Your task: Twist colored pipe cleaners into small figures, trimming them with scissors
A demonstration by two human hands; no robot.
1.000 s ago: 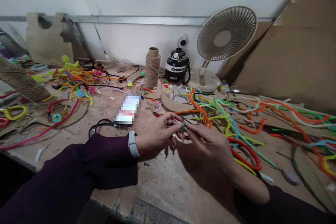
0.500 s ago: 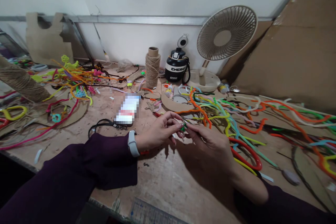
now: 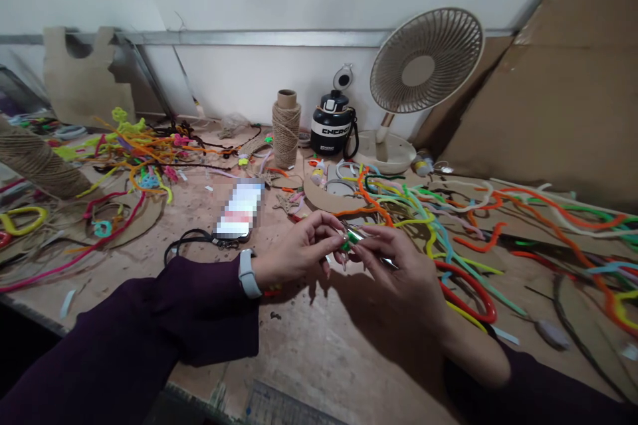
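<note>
In the head view, my left hand point(image 3: 304, 249) is closed in a pinch on a small piece of green pipe cleaner point(image 3: 347, 243), over the middle of the table. My right hand point(image 3: 403, 272) meets it from the right, thumb and fingers closed on a slim shiny metal piece point(image 3: 357, 234) whose kind I cannot make out. The metal lies right against the green pipe cleaner. More of the metal glints below the right fingers. The fingertips hide much of both small things.
Many coloured pipe cleaners point(image 3: 448, 226) spread to the right beside red-handled scissors point(image 3: 491, 302). A phone point(image 3: 239, 209) lies left of the hands. Behind stand a twine spool point(image 3: 286, 133), a black bottle point(image 3: 329, 129) and a fan point(image 3: 426, 66). A ruler point(image 3: 289, 405) is at the front edge.
My right hand has tilted slightly, and more of the shiny metal piece now shows by the green pipe cleaner. My left hand keeps its pinch. The whole view shifts slightly.
</note>
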